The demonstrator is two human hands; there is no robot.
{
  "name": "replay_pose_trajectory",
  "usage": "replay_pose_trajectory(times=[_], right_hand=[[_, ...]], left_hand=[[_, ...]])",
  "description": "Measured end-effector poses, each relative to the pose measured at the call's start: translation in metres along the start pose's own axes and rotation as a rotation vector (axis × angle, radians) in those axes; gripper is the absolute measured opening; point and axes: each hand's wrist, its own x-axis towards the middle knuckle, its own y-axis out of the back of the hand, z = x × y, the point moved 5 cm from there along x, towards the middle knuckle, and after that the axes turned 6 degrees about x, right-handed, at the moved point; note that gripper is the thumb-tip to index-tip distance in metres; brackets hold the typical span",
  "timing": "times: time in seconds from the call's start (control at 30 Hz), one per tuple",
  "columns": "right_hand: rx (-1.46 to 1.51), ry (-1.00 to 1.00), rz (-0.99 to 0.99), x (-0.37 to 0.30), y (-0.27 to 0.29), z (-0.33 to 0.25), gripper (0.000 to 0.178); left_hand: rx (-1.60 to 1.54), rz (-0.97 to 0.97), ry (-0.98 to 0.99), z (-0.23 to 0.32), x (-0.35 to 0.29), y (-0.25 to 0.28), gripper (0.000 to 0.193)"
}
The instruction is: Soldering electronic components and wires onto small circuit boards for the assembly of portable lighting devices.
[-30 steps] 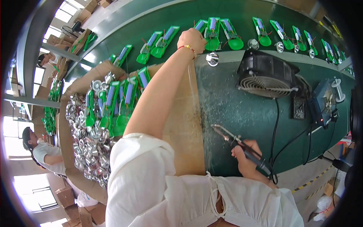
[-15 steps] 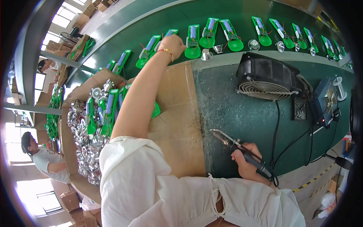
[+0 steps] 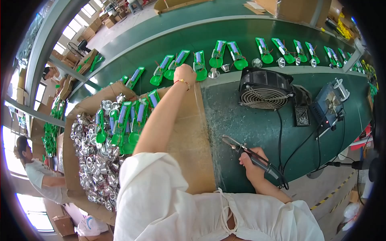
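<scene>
We cannot see what the left hand [image 3: 185,74] touches, its fingers' ends being hidden; a cardboard box [image 3: 94,208] conceals the nearer hand of a co-worker [image 3: 42,178].

Illumination: bright and even over the desk [image 3: 241,124], with soft, faint shadows. Windows [image 3: 35,209] along the left side are overexposed to near white; detail there is lost. Glare: small specular highlights on the silver reflectors [image 3: 94,160]; pale reflection at the left end of the green belt [image 3: 152,52]. Focus: the soldering iron [image 3: 263,163] is legible in outline; distant background at left is soft. Distortion: fisheye; the grey rail [image 3: 313,70] bows, and black vignetting fills the corners.
</scene>
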Motion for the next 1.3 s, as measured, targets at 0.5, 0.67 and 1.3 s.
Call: replay_pose_trajectory(times=[0.5, 0.67, 1.3], right_hand=[[-0.042, 0.02, 0.02, 0.013, 0.002, -0.002, 0.013], [-0.019, 0.035, 0.015, 0.009, 0.005, 0.004, 0.015], [-0.04, 0.091, -0.017, 0.001, 0.004, -0.007, 0.015]], left_hand=[[-0.092, 0.081, -0.067, -0.001, -0.283, 0.129, 0.022], [-0.345, 0.5, 0.153, -0.03, -0.271, 0.173, 0.016], [-0.749, 0.282, 0.451, -0.095, -0.361, 0.1, 0.01]])
